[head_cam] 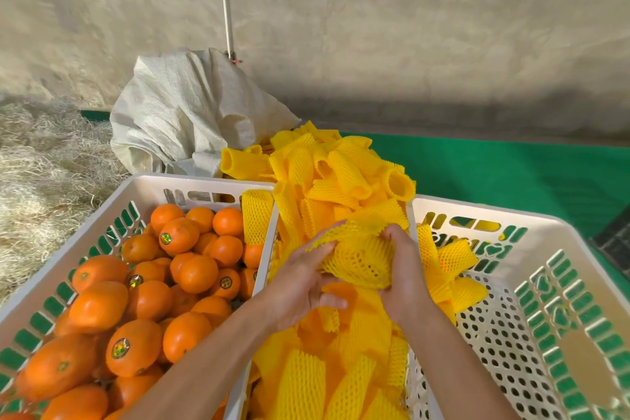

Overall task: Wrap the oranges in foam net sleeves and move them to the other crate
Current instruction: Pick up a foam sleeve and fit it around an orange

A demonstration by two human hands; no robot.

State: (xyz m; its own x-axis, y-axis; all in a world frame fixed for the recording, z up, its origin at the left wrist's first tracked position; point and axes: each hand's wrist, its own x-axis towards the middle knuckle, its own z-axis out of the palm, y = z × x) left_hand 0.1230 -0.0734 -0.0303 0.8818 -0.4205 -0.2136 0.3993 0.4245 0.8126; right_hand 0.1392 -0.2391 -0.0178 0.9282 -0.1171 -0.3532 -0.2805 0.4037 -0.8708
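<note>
Between the two crates, both hands hold a yellow foam net sleeve (361, 257) stretched over a round fruit. My left hand (303, 283) grips its left side, fingers on the netting. My right hand (404, 269) grips its right side, thumb on top. The left white crate (143, 186) is full of bare oranges (143, 300), some with stickers. The right white crate (552, 269) has a perforated floor and holds a few yellow sleeved items (456, 273) at its far left. A heap of loose yellow sleeves (341, 174) lies between and behind the crates.
A crumpled white woven sack (184, 112) stands behind the left crate. Straw (44, 160) covers the ground at left. A green mat (511, 167) lies under and behind the right crate. A concrete wall (375, 27) closes the back.
</note>
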